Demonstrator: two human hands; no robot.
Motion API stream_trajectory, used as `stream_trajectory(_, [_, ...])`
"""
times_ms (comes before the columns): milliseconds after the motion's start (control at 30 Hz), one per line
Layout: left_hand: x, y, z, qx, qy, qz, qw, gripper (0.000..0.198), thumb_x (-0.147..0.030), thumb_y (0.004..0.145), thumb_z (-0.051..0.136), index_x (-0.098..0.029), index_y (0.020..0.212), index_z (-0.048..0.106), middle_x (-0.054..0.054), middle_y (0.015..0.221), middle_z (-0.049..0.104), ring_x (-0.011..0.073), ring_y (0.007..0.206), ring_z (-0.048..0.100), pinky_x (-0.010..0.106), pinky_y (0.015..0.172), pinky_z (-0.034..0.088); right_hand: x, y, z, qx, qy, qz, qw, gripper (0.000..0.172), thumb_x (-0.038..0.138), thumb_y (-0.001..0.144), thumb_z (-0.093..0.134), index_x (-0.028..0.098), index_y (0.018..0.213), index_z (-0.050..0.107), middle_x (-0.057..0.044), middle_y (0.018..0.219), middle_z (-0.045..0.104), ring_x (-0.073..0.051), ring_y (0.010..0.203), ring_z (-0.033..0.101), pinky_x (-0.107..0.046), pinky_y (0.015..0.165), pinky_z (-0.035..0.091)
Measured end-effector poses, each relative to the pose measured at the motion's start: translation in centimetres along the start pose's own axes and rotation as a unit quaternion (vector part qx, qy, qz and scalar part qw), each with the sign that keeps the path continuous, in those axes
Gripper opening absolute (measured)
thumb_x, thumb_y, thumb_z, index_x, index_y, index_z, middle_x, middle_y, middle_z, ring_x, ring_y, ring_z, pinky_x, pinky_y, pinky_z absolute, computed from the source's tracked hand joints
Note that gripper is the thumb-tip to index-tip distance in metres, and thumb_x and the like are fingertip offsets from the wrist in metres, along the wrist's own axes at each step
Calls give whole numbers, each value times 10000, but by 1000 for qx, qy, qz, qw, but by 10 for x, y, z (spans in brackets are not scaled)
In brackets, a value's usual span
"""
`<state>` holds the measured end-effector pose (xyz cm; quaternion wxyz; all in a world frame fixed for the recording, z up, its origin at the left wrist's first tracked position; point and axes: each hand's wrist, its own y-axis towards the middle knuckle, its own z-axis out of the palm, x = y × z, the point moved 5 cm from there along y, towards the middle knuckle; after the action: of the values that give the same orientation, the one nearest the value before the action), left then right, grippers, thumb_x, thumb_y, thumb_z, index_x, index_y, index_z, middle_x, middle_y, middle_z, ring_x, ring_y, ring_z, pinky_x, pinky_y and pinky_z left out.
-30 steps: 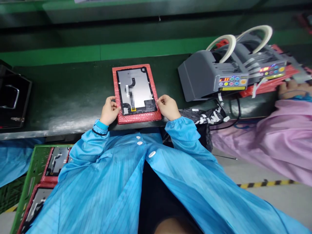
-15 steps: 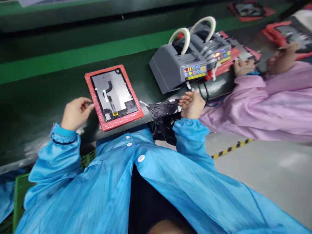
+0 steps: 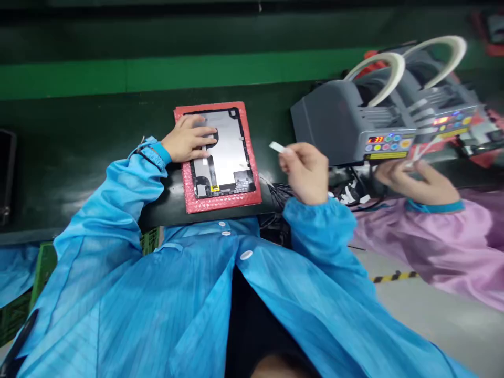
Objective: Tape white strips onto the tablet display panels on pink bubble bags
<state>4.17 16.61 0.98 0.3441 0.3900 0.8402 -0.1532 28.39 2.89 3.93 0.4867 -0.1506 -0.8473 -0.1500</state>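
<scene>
A tablet screen panel [image 3: 230, 152] with a silver back, black border and dark ribbon cable lies on a red bubble-wrap pad [image 3: 252, 184] on the bench. My left hand [image 3: 189, 139] rests over the panel's left part with its fingers spread, covering some of the cable. Between the thumb and finger of my right hand [image 3: 305, 170] is a short strip of white tape [image 3: 277, 147]. It is held in the air, to the right of the pad and apart from the panel.
Two grey tape dispensers [image 3: 334, 121] with white tape rolls stand on the right. A co-worker's hand [image 3: 421, 181] in a pink sleeve is at the farther one, holding a white strip. Dark cables [image 3: 279, 194] hang at the bench edge. A dark flat object [image 3: 7, 173] lies far left.
My left hand has moved from beside the pad onto the panel. My right hand has come away from the near dispenser with a tape strip. The camera view has turned.
</scene>
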Motion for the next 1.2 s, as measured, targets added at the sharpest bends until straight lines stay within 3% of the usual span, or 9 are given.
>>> stream_trajectory(100, [5,-1,2,12,16,12,1000,468,-373,656,860,-292,1093,714,-49,1376,626,313,1422,265,503,1216,-10,20,38,66,145,-45,-15,988,236,338,888,578,191,704,559,14,637,543,-112,644,513,-263,701,460])
stream_trajectory(200, [11,-2,5,15,43,37,998,485,-540,734,772,-318,1159,693,-48,1442,576,326,1414,268,544,1207,1,25,65,112,238,-95,-21,966,208,278,903,564,172,724,577,-4,680,580,-130,705,554,-280,761,472])
stream_trajectory(400, [20,-1,13,5,95,80,992,644,-814,799,479,-347,1198,670,-16,1410,598,346,1365,313,640,1155,90,18,79,136,284,-220,-64,931,191,263,902,523,146,828,654,-62,790,674,-188,803,623,-315,798,489])
stream_trajectory(667, [22,-1,16,9,145,91,985,840,-884,823,231,-350,1381,560,-28,1468,554,361,1379,303,662,1148,115,32,77,138,280,-343,-71,894,266,260,944,470,129,965,700,-104,952,719,-253,992,665,-365,905,492])
stream_trajectory(833, [22,-3,18,5,183,116,976,841,-814,882,266,-232,1424,542,97,1469,551,412,1403,327,671,1140,144,48,66,139,290,-411,-41,863,273,237,982,444,108,1071,668,-149,1089,692,-287,1119,644,-384,954,468])
stream_trajectory(967, [21,-2,17,5,186,97,978,825,-817,871,274,-253,1403,558,66,1471,548,387,1400,308,656,1140,166,52,63,129,244,-422,-18,873,339,383,982,490,94,1093,628,-176,1037,678,-303,1066,653,-429,927,477])
stream_trajectory(1067, [22,0,16,14,181,67,981,843,-873,823,186,-352,1365,567,-43,1437,567,338,1372,253,651,1146,159,41,55,98,156,-417,-5,896,294,387,963,520,120,1040,616,-139,928,677,-287,1002,658,-428,899,487])
stream_trajectory(1133, [22,0,15,16,178,59,982,888,-911,781,139,-369,1335,573,-74,1443,551,322,1354,235,649,1145,159,23,42,61,49,-363,-4,930,296,424,976,472,160,961,606,-91,840,650,-252,954,651,-395,867,499])
stream_trajectory(1200, [22,-2,11,9,182,65,981,921,-924,767,118,-346,1317,579,-77,1478,517,316,1349,247,637,1142,171,-6,21,13,-88,-268,-11,959,434,532,996,343,188,873,577,-53,764,590,-211,886,634,-362,818,508])
